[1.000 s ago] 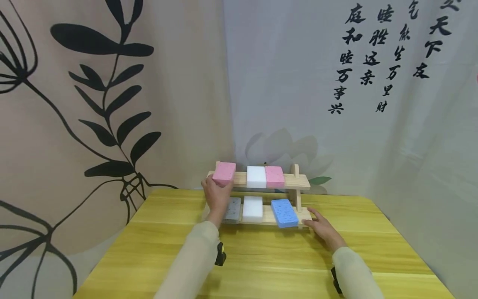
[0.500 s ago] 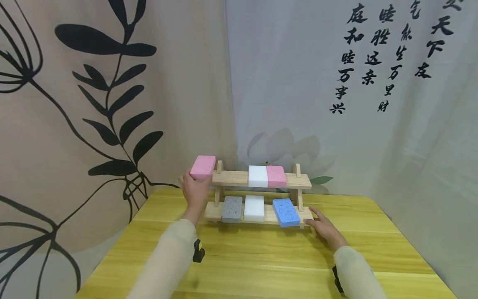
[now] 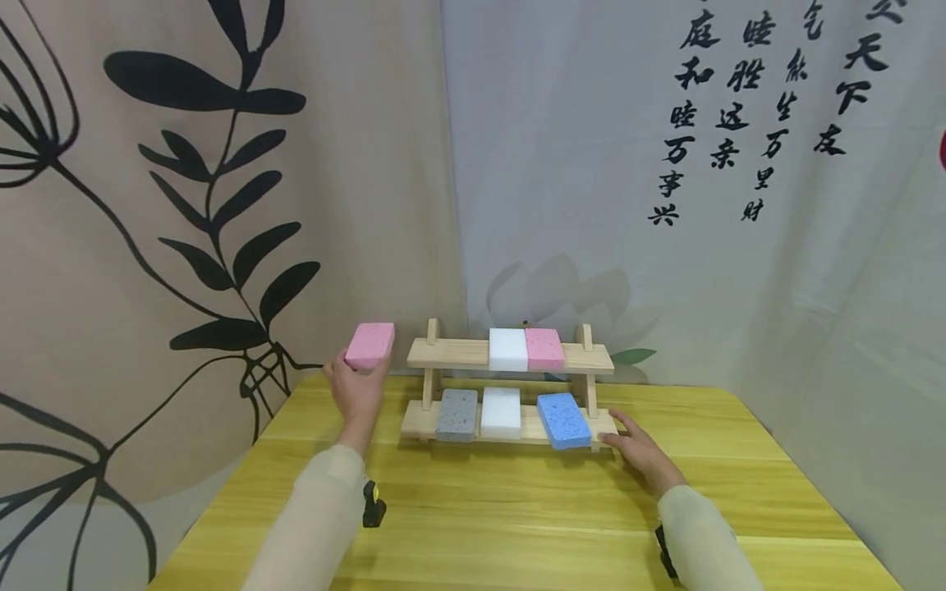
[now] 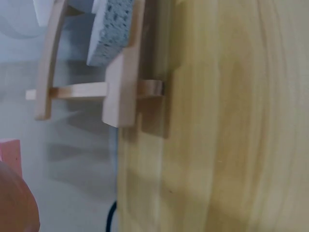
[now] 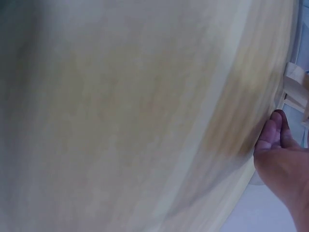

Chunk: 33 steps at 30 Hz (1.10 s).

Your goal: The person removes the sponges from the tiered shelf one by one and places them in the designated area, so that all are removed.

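Note:
A two-tier wooden rack [image 3: 461,353] stands on the table. Left of it, in the head view, my left hand [image 3: 358,394] grips a pink sponge [image 3: 370,345], held up in the air clear of the upper shelf. A corner of that pink sponge [image 4: 11,153] shows at the edge of the left wrist view. My right hand [image 3: 639,451] holds the right end of the lower shelf, thumb at its front edge and fingers behind. On the upper shelf, a white sponge [image 3: 507,350] touches another pink sponge [image 3: 544,350].
The lower shelf carries a grey sponge [image 3: 456,415], a second white sponge [image 3: 501,413] and a blue sponge [image 3: 565,421] turned askew over the front edge. Behind the yellow wooden table [image 3: 473,509] hangs a printed curtain [image 3: 384,205].
My left hand has carried the pink sponge off the left end of the upper shelf, leftward, then slightly lower. The right hand has stayed at the rack.

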Motion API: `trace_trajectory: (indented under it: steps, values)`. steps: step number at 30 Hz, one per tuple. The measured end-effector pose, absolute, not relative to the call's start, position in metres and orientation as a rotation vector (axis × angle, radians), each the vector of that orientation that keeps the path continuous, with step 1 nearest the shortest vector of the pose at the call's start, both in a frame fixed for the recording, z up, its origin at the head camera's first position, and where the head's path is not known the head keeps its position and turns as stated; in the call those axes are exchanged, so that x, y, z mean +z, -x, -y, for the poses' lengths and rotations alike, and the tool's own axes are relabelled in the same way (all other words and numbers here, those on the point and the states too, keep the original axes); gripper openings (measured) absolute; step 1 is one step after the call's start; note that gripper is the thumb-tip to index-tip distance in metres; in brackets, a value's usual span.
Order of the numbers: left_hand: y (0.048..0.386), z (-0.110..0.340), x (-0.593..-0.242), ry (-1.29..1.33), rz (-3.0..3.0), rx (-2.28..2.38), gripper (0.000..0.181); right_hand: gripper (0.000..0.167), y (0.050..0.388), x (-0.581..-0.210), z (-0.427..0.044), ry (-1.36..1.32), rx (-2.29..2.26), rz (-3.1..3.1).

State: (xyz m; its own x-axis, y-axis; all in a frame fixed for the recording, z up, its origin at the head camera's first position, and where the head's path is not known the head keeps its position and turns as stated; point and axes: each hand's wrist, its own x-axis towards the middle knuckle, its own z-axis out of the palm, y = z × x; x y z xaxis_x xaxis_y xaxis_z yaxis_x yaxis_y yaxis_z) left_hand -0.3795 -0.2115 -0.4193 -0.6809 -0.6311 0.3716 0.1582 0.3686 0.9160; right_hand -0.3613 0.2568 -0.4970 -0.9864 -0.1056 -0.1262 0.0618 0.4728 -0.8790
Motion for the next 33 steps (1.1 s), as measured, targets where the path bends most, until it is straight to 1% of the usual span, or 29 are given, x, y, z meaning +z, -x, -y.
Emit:
trace_trajectory:
  steps: [5, 15, 25, 33]
  values:
    - [0.378, 0.216, -0.434, -0.441, 1.926, -1.361, 0.076, 0.074, 0.360, -0.496, -0.256, 0.047, -1.537, -2.539]
    - [0.369, 0.218, -0.466, -0.484, 1.962, -1.416, 0.067, 0.075, 0.361, -0.498, -0.258, 0.067, -1.542, -2.545]
    - [0.361, 0.220, -0.497, -0.493, 2.048, -1.430, 0.073, 0.075, 0.362, -0.499, -0.258, 0.036, -1.547, -2.531]
    - [0.361, 0.216, -0.509, -0.519, 2.084, -1.423, 0.074, 0.075, 0.362, -0.498, -0.258, 0.034, -1.538, -2.543]
